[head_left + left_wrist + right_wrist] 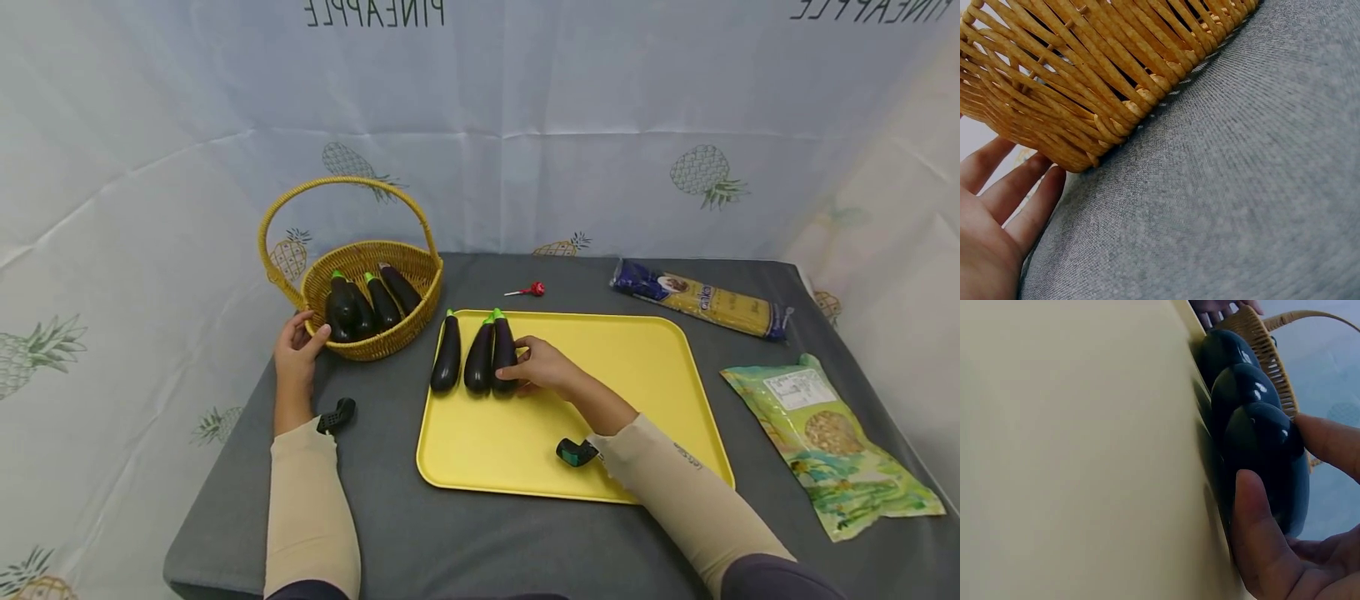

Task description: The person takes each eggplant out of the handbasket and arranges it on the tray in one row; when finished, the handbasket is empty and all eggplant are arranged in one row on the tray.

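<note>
Three dark purple eggplants lie at the left of the yellow tray (600, 450): one alone by the rim (446, 358), a middle one (478, 360), and a right one (504, 346) against it. My right hand (543, 365) holds the right eggplant, its thumb and fingers on either side in the right wrist view. Several more eggplants (384, 302) rest inside the yellow wicker basket (390, 340) with a tall handle. My left hand (297, 346) touches the basket's left side; its fingers (1013, 187) extend fairly straight against the lower wall in the left wrist view.
A red lollipop (537, 288) lies behind the tray. A pack of pasta (705, 302) lies at the back right, and a green printed bag (832, 446) lies right of the tray. Grey cloth (390, 500) covers the table; a pineapple-print curtain (525, 183) hangs behind it.
</note>
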A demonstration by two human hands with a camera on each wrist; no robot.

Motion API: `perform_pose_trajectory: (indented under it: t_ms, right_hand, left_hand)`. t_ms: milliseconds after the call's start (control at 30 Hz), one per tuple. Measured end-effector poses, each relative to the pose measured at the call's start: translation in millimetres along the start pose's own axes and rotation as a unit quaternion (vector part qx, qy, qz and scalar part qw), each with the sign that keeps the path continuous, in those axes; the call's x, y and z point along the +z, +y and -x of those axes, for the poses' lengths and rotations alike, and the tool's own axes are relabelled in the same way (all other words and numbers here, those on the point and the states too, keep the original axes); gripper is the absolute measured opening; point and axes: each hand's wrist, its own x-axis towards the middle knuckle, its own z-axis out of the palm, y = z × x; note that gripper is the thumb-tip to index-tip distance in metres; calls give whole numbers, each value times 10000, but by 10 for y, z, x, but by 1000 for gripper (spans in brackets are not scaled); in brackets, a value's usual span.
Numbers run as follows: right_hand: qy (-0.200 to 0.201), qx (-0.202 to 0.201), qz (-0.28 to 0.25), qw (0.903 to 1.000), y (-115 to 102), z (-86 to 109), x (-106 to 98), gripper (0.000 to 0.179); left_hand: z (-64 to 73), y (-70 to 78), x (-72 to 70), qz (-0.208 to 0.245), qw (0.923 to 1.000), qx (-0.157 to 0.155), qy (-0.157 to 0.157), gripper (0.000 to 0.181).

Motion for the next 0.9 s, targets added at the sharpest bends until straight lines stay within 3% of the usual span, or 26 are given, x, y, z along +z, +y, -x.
perform_pose_trajectory:
  t_ms: [267, 633, 900]
  right_hand:
    - [35, 0, 63, 10000, 12, 49, 32, 84]
    - [78, -63, 600, 9982, -25, -30, 98, 89]
    - [104, -235, 737, 9969, -33, -16, -10, 82]
  left_hand:
    - [16, -11, 9, -11, 10000, -23, 12, 46]
    - [-13, -18, -11, 208, 9996, 94, -170, 47]
    - [-63, -123, -24, 210, 9997, 88, -102, 45]
